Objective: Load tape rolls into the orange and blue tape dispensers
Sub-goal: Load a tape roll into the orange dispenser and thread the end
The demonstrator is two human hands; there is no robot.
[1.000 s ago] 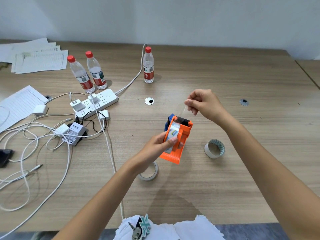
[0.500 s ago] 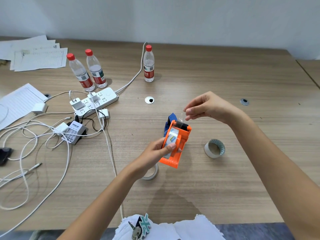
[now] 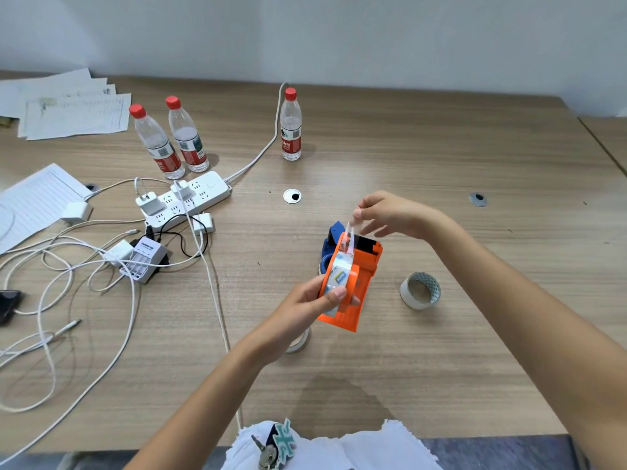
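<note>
My left hand [image 3: 307, 305] grips the orange tape dispenser [image 3: 359, 283] above the table, thumb pressed on the clear tape roll [image 3: 337, 278] seated in it. My right hand [image 3: 390, 213] pinches the free end of the clear tape [image 3: 351, 234] just above the dispenser's front. The blue tape dispenser [image 3: 330, 240] lies on the table behind the orange one, mostly hidden. A wide roll of tape [image 3: 420, 290] rests on the table to the right. Another tape roll [image 3: 300, 342] lies partly hidden under my left wrist.
A power strip [image 3: 190, 198], chargers and tangled white cables [image 3: 68, 300] cover the left side. Three red-capped water bottles, the nearest one [image 3: 291, 127], stand at the back. Papers [image 3: 68, 106] lie at far left. Keys [image 3: 271, 446] sit on white cloth at the near edge.
My right hand came down and leftwards towards the dispenser's front, still pinching the tape end. The strip between fingers and roll is shorter. My left hand keeps its hold on the orange dispenser.
</note>
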